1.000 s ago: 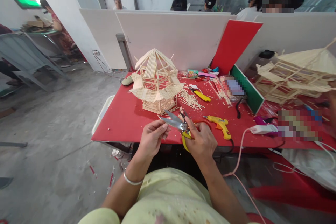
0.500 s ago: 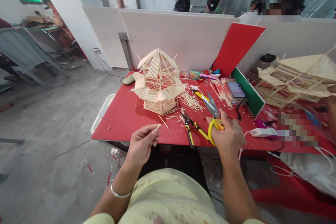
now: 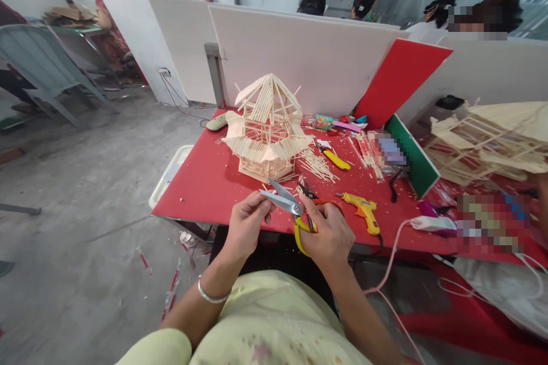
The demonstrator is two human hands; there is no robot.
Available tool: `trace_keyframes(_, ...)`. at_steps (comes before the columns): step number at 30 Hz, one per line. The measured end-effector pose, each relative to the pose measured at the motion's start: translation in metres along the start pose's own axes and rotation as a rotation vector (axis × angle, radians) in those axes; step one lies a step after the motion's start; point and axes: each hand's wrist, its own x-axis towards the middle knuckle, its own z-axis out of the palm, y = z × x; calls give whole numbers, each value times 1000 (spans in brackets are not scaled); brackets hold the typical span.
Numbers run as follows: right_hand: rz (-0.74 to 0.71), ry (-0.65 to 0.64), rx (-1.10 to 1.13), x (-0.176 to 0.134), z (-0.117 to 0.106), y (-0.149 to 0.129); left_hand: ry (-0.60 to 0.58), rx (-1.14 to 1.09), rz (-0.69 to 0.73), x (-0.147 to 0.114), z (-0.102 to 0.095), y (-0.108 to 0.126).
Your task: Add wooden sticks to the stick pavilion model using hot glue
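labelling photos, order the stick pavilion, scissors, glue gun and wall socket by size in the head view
1. stick pavilion
2. scissors and glue gun: unsure, scissors nearer the camera, partly hidden by the right hand
3. wall socket

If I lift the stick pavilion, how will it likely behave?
The stick pavilion looks light for its size: it's mostly open lattice. Its thin sticks would probably snap if squeezed. The lower eaves overhang the base and may snag.

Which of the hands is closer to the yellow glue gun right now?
Right. The right hand, gripping the scissors, is just left of the glue gun. The left hand is farther left, by the blade tips.
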Motion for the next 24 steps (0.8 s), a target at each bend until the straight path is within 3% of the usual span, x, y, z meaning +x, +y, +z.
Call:
trace_keyframes(9,39,48,-61,2,3,-4,35,31,79,0,-2,1)
trace_keyframes(13,269,107,-216,17,-7,33,79,22,111,-7,-17,2)
trace_keyframes(15,317,121,-280,20,-11,52,105,-8,100,-9,-23,2)
trace_keyframes(18,138,-108,-223,12,-3,49,111,-91,17,-6,-22,1)
trace_keyframes(21,-16,-425,-69,2,30,7,73,-119,-27,-1,-16,1)
trace_keyframes(24,-21,-543,64,8,67,-32,83,-80,-29,3,-16,0)
